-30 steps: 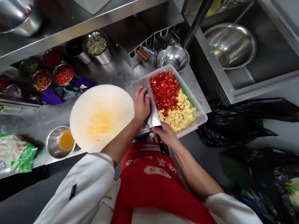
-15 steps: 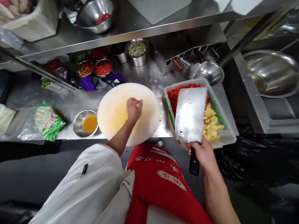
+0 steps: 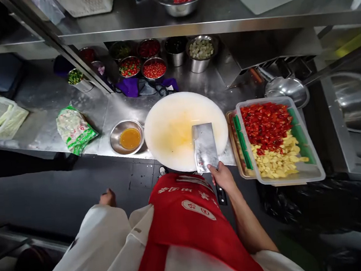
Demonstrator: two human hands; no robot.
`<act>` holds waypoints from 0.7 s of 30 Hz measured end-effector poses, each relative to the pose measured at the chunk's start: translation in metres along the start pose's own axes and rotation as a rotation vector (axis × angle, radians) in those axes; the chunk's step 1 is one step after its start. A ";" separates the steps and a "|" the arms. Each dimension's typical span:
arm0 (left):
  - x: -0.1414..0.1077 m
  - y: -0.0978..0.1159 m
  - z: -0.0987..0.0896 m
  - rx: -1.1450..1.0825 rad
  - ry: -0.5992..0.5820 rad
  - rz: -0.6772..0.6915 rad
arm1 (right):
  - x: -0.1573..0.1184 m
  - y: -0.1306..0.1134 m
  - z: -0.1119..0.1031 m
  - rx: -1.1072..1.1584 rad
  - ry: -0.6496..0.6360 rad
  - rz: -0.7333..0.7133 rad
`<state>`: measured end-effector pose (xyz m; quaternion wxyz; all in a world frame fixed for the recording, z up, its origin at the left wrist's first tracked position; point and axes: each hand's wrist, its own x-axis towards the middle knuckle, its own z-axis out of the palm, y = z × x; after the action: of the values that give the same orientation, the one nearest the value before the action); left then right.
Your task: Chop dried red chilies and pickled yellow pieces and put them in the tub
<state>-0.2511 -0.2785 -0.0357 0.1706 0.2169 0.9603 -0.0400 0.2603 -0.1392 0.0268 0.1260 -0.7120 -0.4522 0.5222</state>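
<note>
My right hand [image 3: 223, 177] is closed round the black handle of a cleaver [image 3: 204, 144]. The broad blade lies over the right front part of a round white cutting board [image 3: 164, 130], which has yellow stains and a wet look. Away from the counter, my left hand [image 3: 108, 198] hangs low to the left, just past the white sleeve; its fingers are too hidden to read. To the right of the board, a clear plastic tub holds chopped red chillies [image 3: 264, 124] and sliced yellow pieces [image 3: 277, 160]. Left of the board stands a steel bowl [image 3: 115, 137] with orange liquid [image 3: 130, 138].
A green and white plastic bag [image 3: 75, 130] lies on the counter at left. Behind the board stand several steel pots, among them one of chopped red pieces [image 3: 154, 69]. A steel shelf [image 3: 146, 33] runs above them. A steel pan [image 3: 287, 89] sits behind the tub.
My left hand has left the board and dropped to the lower left. My right hand has brought the cleaver from over the tub to the board. The view has shifted left.
</note>
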 end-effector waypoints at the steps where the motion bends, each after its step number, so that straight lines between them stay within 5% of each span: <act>1: 0.002 -0.013 0.012 0.004 -0.050 -0.041 | -0.002 -0.011 0.018 0.001 -0.001 0.003; 6: 0.038 -0.033 0.055 -0.120 -0.211 -0.070 | -0.006 -0.078 0.115 0.084 -0.019 -0.028; 13: 0.093 -0.016 0.067 -0.390 -0.223 0.064 | 0.009 -0.149 0.215 0.077 -0.136 -0.128; 17: 0.099 -0.024 0.071 -0.408 -0.242 0.084 | 0.011 -0.149 0.213 0.123 -0.098 -0.138; 21: 0.096 -0.055 0.075 -0.298 -0.324 0.062 | 0.014 -0.116 0.144 0.146 0.099 -0.095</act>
<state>-0.3325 -0.3008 -0.1391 0.3542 0.2094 0.9085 0.0731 0.0777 -0.1054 0.0324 0.2240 -0.7036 -0.4394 0.5115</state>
